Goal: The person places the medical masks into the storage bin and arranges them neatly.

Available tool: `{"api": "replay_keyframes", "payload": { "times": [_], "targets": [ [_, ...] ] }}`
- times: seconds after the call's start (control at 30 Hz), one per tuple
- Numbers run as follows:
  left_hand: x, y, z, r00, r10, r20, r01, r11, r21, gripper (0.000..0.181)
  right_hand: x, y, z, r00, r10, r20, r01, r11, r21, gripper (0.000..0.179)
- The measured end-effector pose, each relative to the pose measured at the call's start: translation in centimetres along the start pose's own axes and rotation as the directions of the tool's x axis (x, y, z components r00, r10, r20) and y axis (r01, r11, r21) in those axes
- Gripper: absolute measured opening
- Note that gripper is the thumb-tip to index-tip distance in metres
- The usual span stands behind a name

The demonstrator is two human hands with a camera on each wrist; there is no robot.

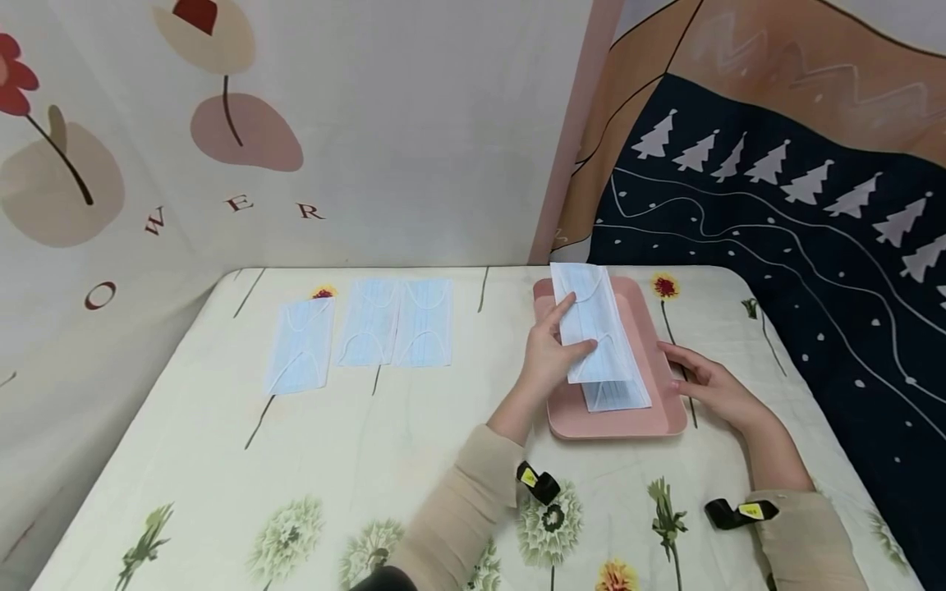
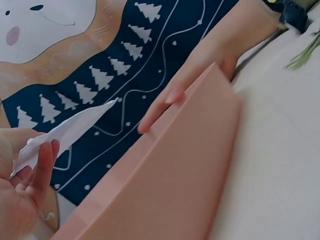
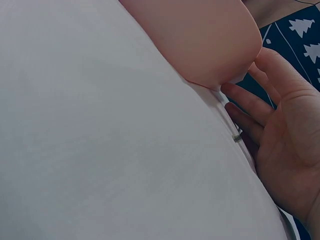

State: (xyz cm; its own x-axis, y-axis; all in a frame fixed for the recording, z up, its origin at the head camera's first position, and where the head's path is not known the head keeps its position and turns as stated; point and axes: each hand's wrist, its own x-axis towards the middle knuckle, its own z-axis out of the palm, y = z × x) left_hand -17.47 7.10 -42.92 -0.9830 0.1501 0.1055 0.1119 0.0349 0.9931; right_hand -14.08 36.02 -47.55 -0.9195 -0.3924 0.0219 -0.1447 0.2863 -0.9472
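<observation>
My left hand (image 1: 548, 349) grips a light-blue pleated face mask (image 1: 589, 324) by its left side, thumb on top, above the pink rectangular tray (image 1: 617, 424). In the left wrist view this mask (image 2: 75, 127) appears nearly edge-on, raised over the tray's rim (image 2: 145, 150). Partly covered by it, another blue mask (image 1: 621, 396) lies in the tray. At the tray's right side, my right hand (image 1: 709, 386) touches the outer edge with loosely extended fingers. The right wrist view shows these fingers (image 3: 250, 102) against the tray's corner (image 3: 220, 45).
To the left on the floral tablecloth (image 1: 429, 460) are a single mask (image 1: 300, 345) and two side-by-side masks, one on the left (image 1: 368, 320) and one on the right (image 1: 424, 320). A printed curtain (image 1: 414, 139) rises behind the table, with a dark tree-patterned cloth (image 1: 776, 222) along its right side.
</observation>
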Motion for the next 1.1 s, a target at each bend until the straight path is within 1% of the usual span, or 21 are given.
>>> {"api": "replay_keyframes", "payload": {
  "times": [0.1,0.23,0.33,0.47,0.53,0.67,0.83,0.93,1.1],
  "targets": [
    [-0.2,-0.3,0.9,0.999,-0.03,-0.013,0.03,1.0,-0.002,0.077,0.0,0.0,0.0,1.0,-0.008,0.003,0.008,1.0,-0.006,0.059],
    [-0.4,-0.9,1.9,0.999,-0.036,-0.032,0.037,0.999,0.01,0.078,0.1,0.0,0.1,1.0,-0.01,0.003,0.01,1.0,-0.008,0.059],
    [-0.6,-1.1,2.5,0.997,-0.052,-0.048,0.055,0.997,0.056,0.078,0.1,0.0,0.2,1.0,-0.006,0.004,0.006,1.0,-0.005,0.059],
    [-0.7,-1.4,3.1,0.993,-0.095,-0.073,0.105,0.986,0.133,0.077,0.1,0.0,0.3,1.0,0.001,0.005,-0.001,1.0,-0.005,0.06],
    [-0.8,-1.5,3.3,0.992,-0.104,-0.077,0.114,0.981,0.154,0.076,0.1,0.1,0.3,1.0,0.003,0.001,-0.003,1.0,-0.009,0.06],
    [-0.8,-1.6,3.5,0.992,-0.111,-0.066,0.121,0.975,0.187,0.076,0.0,0.2,0.1,1.0,-0.005,0.002,0.005,1.0,-0.014,0.059],
    [-0.8,-1.8,3.6,0.99,-0.135,-0.039,0.141,0.963,0.231,0.076,0.0,0.3,-0.1,1.0,-0.021,0.01,0.021,1.0,-0.008,0.058],
    [-0.8,-1.8,3.7,0.988,-0.152,-0.026,0.154,0.959,0.238,0.075,0.0,0.3,-0.1,1.0,-0.028,0.012,0.028,1.0,-0.007,0.058],
    [-0.7,-2.0,3.9,0.985,-0.173,-0.023,0.173,0.955,0.241,0.075,-0.1,0.2,-0.1,0.999,-0.03,0.013,0.03,1.0,-0.008,0.058]
  ]
}}
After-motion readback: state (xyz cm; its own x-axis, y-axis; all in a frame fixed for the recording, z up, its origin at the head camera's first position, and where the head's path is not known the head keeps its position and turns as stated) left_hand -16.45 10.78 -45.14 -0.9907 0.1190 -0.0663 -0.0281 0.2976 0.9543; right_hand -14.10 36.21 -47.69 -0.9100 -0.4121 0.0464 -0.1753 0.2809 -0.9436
